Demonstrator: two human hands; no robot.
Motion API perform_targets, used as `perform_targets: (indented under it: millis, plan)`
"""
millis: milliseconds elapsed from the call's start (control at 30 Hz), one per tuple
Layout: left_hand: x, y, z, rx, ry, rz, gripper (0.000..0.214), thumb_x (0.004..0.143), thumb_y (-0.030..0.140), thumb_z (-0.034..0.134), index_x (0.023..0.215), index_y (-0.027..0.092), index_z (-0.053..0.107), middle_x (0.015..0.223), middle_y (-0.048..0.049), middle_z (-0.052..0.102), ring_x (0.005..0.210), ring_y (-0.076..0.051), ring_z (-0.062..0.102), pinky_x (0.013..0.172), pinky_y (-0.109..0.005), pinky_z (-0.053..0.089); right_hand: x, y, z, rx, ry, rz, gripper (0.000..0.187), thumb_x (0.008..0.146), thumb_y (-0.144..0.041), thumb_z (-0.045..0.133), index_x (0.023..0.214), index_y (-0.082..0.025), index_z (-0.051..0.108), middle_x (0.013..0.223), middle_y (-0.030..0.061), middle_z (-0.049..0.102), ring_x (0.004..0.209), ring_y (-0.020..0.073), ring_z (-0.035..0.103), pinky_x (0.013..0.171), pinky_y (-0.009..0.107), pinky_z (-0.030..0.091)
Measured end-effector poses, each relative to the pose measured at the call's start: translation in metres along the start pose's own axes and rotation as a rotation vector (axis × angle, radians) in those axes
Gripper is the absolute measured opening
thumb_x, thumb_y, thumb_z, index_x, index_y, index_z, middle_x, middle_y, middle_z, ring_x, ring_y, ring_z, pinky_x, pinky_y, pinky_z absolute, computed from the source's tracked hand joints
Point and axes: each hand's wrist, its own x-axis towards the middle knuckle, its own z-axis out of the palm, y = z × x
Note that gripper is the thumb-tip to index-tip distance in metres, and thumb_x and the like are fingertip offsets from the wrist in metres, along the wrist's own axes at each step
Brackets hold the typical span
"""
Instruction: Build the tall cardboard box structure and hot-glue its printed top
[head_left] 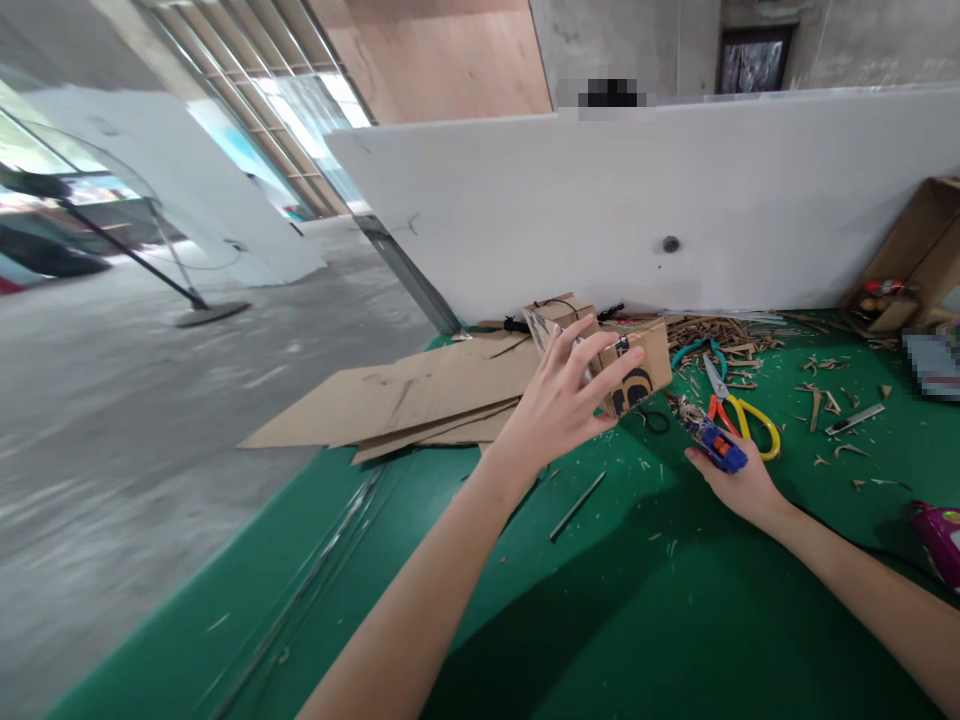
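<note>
My left hand is wrapped over a small folded cardboard piece with black print on its side, tilted above the green table. The underside of the cardboard and part of my thumb's grip are hidden. To the right, my right hand is closed around a blue glue gun with an orange part. Its worn, crusted nozzle end points up and left, just below the cardboard and apart from it. Behind the glue gun lie scissors with yellow and orange handles and teal-handled pliers.
Flat cardboard sheets stack on the left. Cardboard scraps lie along the white partition. A thin strip rests in front, with a utility knife, a purple object and an open cardboard box on the right.
</note>
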Motion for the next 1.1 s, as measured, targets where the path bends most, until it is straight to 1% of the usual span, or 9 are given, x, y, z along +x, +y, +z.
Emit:
perform_targets:
  millis: [100, 233, 500, 667, 867, 1000, 1100]
  plan:
    - [0.0000, -0.0006, 0.0000, -0.006, 0.003, 0.000, 0.097, 0.084, 0.024, 0.074, 0.159, 0.033, 0.012, 0.142, -0.0163, 0.041, 0.145, -0.045, 0.031, 0.112, -0.070, 0.039, 0.0000, -0.0012, -0.0004, 0.008, 0.016, -0.005, 0.037, 0.080, -0.056, 0.070, 0.077, -0.020, 0.062, 0.060, -0.0017, 0.052, 0.054, 0.0141, 0.048, 0.050, 0.028, 0.040]
    - [0.0003, -0.0005, 0.0000, -0.004, 0.013, 0.005, 0.096, 0.083, 0.024, 0.074, 0.158, 0.032, 0.014, 0.141, -0.0161, 0.041, 0.144, -0.045, 0.032, 0.113, -0.068, 0.041, -0.0012, -0.0019, -0.0005, 0.032, -0.003, -0.013, 0.034, 0.083, -0.053, 0.069, 0.083, -0.019, 0.064, 0.066, 0.0007, 0.059, 0.057, 0.0151, 0.054, 0.054, 0.028, 0.044]
    - [0.0010, -0.0002, -0.0011, -0.017, 0.013, 0.015, 0.098, 0.082, 0.024, 0.075, 0.159, 0.032, 0.014, 0.141, -0.0167, 0.042, 0.143, -0.045, 0.034, 0.113, -0.068, 0.041, -0.0008, -0.0029, -0.0005, 0.039, -0.002, 0.001, 0.035, 0.080, -0.054, 0.071, 0.081, -0.020, 0.064, 0.061, -0.0008, 0.057, 0.055, 0.0154, 0.053, 0.051, 0.028, 0.044]
    - [0.0013, -0.0009, -0.0014, -0.020, 0.015, 0.019, 0.101, 0.079, 0.022, 0.077, 0.159, 0.030, 0.014, 0.141, -0.0174, 0.041, 0.143, -0.045, 0.033, 0.112, -0.069, 0.041, 0.0007, -0.0027, -0.0004, 0.037, 0.024, -0.002, 0.035, 0.079, -0.054, 0.071, 0.074, -0.021, 0.062, 0.057, -0.0010, 0.054, 0.052, 0.0158, 0.052, 0.048, 0.028, 0.041]
    - [0.0016, -0.0009, -0.0016, 0.003, 0.024, 0.020, 0.095, 0.083, 0.023, 0.074, 0.157, 0.029, 0.016, 0.140, -0.0176, 0.042, 0.143, -0.045, 0.034, 0.111, -0.068, 0.043, 0.0017, -0.0009, -0.0001, 0.029, 0.045, -0.026, 0.038, 0.080, -0.056, 0.069, 0.065, -0.023, 0.056, 0.052, -0.0012, 0.052, 0.049, 0.0159, 0.050, 0.048, 0.030, 0.040]
    - [0.0015, -0.0006, -0.0016, 0.009, 0.034, 0.030, 0.094, 0.081, 0.022, 0.075, 0.157, 0.027, 0.019, 0.140, -0.0181, 0.041, 0.142, -0.045, 0.034, 0.112, -0.069, 0.042, 0.0025, -0.0034, -0.0004, 0.026, 0.047, 0.007, 0.042, 0.078, -0.056, 0.070, 0.058, -0.024, 0.051, 0.050, -0.0008, 0.052, 0.046, 0.0161, 0.049, 0.046, 0.030, 0.038]
    - [0.0014, -0.0004, -0.0016, 0.002, 0.031, 0.020, 0.094, 0.082, 0.022, 0.074, 0.157, 0.029, 0.017, 0.140, -0.0173, 0.041, 0.142, -0.045, 0.034, 0.111, -0.069, 0.043, 0.0024, -0.0068, -0.0004, 0.050, 0.051, 0.015, 0.041, 0.077, -0.055, 0.070, 0.058, -0.024, 0.051, 0.050, -0.0006, 0.052, 0.047, 0.0162, 0.049, 0.047, 0.030, 0.038]
